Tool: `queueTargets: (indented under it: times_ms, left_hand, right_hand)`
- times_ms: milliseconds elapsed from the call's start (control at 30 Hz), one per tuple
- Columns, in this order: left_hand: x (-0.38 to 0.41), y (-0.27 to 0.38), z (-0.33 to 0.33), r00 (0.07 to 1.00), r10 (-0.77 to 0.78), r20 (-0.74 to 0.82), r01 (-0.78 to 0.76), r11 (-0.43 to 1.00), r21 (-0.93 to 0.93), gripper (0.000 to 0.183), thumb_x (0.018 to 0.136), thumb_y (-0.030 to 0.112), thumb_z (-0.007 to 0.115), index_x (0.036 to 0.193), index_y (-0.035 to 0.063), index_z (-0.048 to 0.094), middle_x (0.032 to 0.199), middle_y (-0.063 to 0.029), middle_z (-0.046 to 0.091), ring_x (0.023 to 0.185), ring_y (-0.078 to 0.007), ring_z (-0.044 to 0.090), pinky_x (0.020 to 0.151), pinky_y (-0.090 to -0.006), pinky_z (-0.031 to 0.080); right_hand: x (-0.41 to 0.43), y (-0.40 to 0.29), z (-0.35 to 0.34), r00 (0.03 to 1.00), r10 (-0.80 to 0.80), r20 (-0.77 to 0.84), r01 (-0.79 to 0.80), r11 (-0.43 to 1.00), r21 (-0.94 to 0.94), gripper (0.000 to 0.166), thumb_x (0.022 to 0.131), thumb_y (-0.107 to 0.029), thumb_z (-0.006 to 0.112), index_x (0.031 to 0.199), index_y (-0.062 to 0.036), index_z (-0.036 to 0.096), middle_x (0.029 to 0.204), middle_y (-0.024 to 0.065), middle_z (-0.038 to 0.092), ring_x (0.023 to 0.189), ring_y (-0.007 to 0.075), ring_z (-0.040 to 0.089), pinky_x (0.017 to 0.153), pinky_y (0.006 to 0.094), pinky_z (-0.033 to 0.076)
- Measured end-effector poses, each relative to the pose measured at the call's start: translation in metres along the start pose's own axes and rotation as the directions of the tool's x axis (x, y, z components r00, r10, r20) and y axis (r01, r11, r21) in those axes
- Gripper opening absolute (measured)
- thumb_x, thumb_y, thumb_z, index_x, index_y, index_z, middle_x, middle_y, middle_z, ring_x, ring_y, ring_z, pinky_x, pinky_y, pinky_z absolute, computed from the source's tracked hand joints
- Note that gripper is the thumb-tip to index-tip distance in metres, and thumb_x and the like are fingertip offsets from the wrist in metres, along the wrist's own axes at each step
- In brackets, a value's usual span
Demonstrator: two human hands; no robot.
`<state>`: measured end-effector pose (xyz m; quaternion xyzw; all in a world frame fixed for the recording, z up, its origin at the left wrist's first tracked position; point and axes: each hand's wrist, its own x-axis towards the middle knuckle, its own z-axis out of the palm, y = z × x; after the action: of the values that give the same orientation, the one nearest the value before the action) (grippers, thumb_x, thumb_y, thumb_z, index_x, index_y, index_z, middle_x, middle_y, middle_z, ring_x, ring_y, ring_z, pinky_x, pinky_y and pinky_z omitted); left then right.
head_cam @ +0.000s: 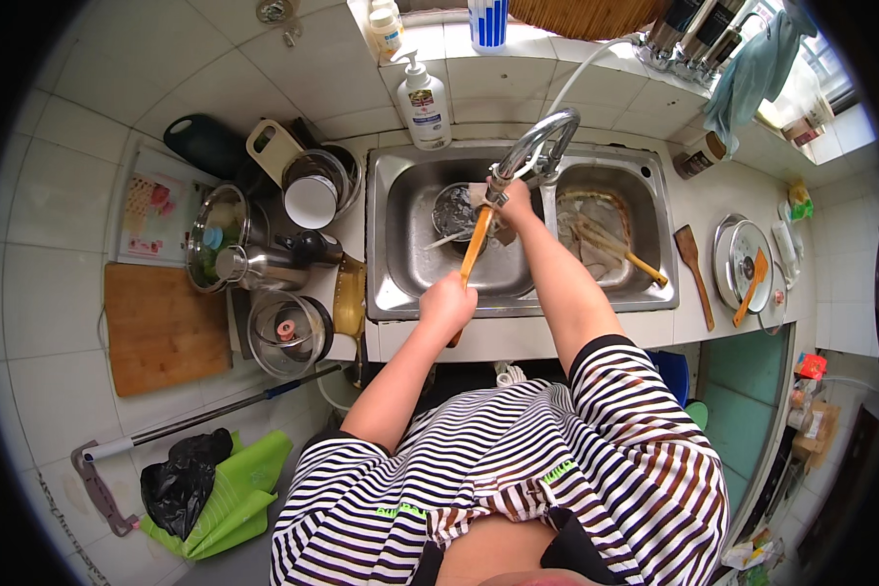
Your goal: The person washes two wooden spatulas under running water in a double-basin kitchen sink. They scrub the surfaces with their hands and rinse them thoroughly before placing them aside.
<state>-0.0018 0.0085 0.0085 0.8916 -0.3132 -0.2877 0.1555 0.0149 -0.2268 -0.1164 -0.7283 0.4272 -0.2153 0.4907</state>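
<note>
My left hand (448,302) is closed around the orange-brown handle of a long utensil (473,253), which slants up toward the chrome faucet (531,143). The utensil's upper end is partly hidden behind the faucet head. My right hand (513,201) is by that end, above the left basin of the steel double sink (403,267), with a brownish cloth or pad (505,233) showing beside it; its fingers are mostly hidden. Below, a round dark item with suds (453,209) lies in the left basin. In the right basin a brush-like tool with a yellow handle (644,269) rests over a greyish cloth (593,256).
A white pump bottle (425,110) stands behind the sink. Bowls, a steel flask (264,267) and a wooden cutting board (167,329) crowd the left side. A wooden spatula (694,278) and a pot lid (746,253) lie at the right.
</note>
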Motion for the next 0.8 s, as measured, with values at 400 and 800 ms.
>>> queueTargets:
  times_ms: [400,800]
  left_hand:
    - [0.049,0.019,0.023,0.987,0.074,-0.141,-0.057,0.991,0.122,0.021,0.080,0.020,0.054,0.087,0.0009,0.055,0.076,-0.0208,0.065,0.073,-0.0374,0.065,0.068,-0.0467,0.051]
    - [0.017,0.009,0.025,1.000,-0.020,-0.011,0.018,0.988,-0.156,0.029,0.075,0.023,0.053,0.086,-0.0030,0.055,0.080,-0.0245,0.062,0.081,-0.0400,0.061,0.074,-0.0461,0.047]
  right_hand:
    - [-0.096,-0.031,0.018,0.888,0.374,0.267,-0.415,0.404,0.815,0.029,0.086,-0.008,0.060,0.113,-0.0042,0.049,0.099,0.0079,0.060,0.085,0.0204,0.061,0.073,0.0351,0.052]
    - [-0.028,0.007,0.025,0.733,0.245,0.635,-0.676,0.157,0.720,0.023,0.086,-0.034,0.062,0.083,-0.0113,0.059,0.072,0.0041,0.061,0.062,0.0224,0.059,0.056,0.0386,0.050]
